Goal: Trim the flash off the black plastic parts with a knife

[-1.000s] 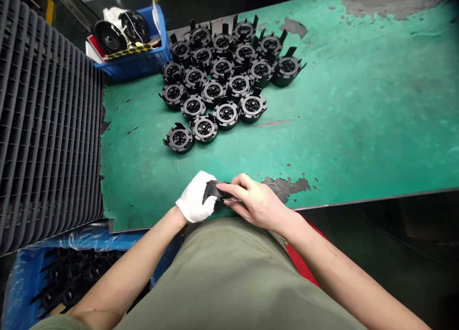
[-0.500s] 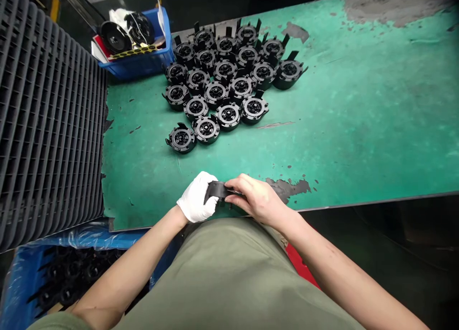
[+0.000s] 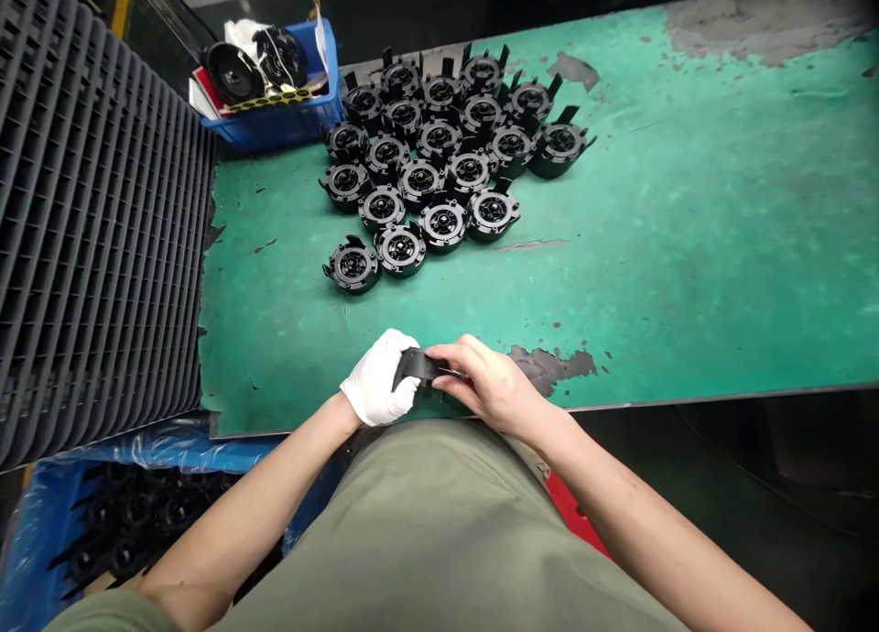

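My left hand, in a white glove, is closed around a black round plastic part near the front edge of the bench. Bare, my right hand comes in from the right with thumb and fingers pinched at the part's side. A thin, pale sliver shows between those fingers, too small to name. Much of the held part is hidden by the glove and fingers. Beyond my hands, several black round plastic housings with upright tabs stand in rows on the green bench top.
A blue bin with black parts and papers stands at the back left. Stacked grey grid trays rise along the left side. Below them, a plastic-lined blue crate holds more black parts. The bench's front edge runs before my body.
The view has shifted slightly, so the bench things appear a little further right. Both hands keep their hold at nearly the same place, and the right fingers have moved only slightly.
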A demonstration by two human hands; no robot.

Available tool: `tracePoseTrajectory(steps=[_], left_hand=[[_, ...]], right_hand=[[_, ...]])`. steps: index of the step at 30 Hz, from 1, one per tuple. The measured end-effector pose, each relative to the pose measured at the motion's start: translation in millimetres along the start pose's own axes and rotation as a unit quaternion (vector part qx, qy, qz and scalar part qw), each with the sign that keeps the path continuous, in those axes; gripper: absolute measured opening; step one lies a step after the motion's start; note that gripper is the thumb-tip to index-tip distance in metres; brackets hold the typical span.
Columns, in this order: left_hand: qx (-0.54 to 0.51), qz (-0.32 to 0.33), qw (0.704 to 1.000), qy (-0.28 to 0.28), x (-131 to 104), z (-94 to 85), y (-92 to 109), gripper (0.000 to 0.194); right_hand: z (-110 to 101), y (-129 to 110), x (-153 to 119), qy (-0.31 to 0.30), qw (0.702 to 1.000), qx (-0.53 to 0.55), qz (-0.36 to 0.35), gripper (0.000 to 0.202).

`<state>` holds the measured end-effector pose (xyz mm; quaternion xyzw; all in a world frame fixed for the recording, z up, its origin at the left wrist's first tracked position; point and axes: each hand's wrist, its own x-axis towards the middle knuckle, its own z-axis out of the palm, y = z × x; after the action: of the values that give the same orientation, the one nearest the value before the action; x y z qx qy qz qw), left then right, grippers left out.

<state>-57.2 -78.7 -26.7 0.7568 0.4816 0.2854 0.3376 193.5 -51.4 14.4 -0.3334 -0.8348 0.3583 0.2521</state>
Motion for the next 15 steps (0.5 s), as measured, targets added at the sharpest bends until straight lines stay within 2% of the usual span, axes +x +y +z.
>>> tracePoseTrajectory(steps=[2,5,10,13,15], left_hand=[[-0.007,-0.004,1.000,-0.007,1.1,-0.4,0.2,0.029],[-0.021,-0.014,1.000,-0.014,6.2,-1.5,3.1,0.028],[-0.038,-0.041,0.998,-0.005,12.7,-1.5,21.2,0.023],[-0.042,-0.061,0.996,0.042,6.4,-7.1,28.2,0.029],[-0.038,-0.090,0.989,0.113,-8.3,-17.8,28.0,0.045]], right_hand=[[-0.6,0.5,0.6,-0.006,1.000,0.007,0.004,0.027],[-2.5,1.8,2.1,-0.006,1.000,0.017,0.003,0.012],[-7.4,1.7,1.1,-0.012,0.999,0.039,0.023,0.012],[-15.2,11.2,10.0,-0.010,1.000,0.001,0.003,0.015],[-20.5,22.8,25.7,-0.026,0.998,-0.049,-0.029,0.013]])
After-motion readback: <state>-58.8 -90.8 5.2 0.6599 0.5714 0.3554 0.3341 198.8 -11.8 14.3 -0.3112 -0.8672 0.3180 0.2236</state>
